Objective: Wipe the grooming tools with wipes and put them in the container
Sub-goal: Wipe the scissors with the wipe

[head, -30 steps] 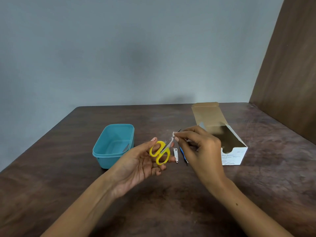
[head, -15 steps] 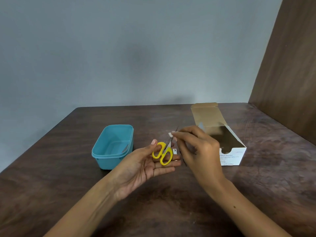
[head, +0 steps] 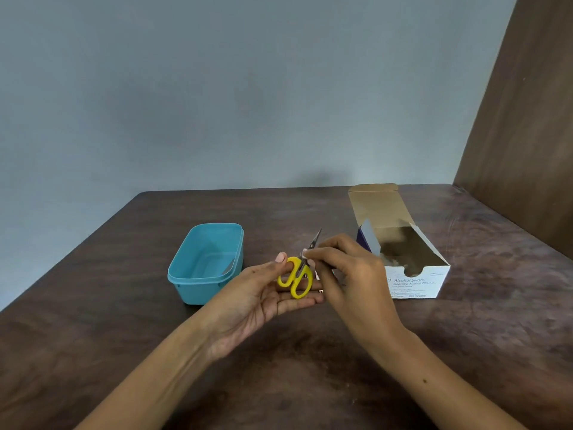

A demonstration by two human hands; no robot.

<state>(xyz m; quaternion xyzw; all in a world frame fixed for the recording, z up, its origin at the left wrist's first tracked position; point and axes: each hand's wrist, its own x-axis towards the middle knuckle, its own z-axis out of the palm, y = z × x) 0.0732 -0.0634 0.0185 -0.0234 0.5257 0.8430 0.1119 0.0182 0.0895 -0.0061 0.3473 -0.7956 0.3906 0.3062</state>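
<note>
The left hand is held palm-up over the table, fingers extended; the yellow-handled scissors are supported across them, and the thumb is pressed against the handle loops. The blades are closed and are directed up and away from the person. The right hand is positioned just beside the left hand. Its thumb and forefinger are pinched on a small white wipe, which is folded around the blades close to the pivot. The blade tip is left exposed above the wipe.

A small part of another item is visible on the table between the two hands; it is largely hidden and cannot be identified.

The blue container is located just to the left of the hands, open at the top. Something light is seen against its inner right wall; whether this is a tool or a reflection cannot be determined. The opened box of alcohol swabs is located to the right, near the right hand, on the dark wooden table.

Task progress is judged as partial: wiping of the scissors is under way, and their placement in the container remains to be done. Any tools hidden behind the hands would likewise remain to be wiped and stored.
</note>
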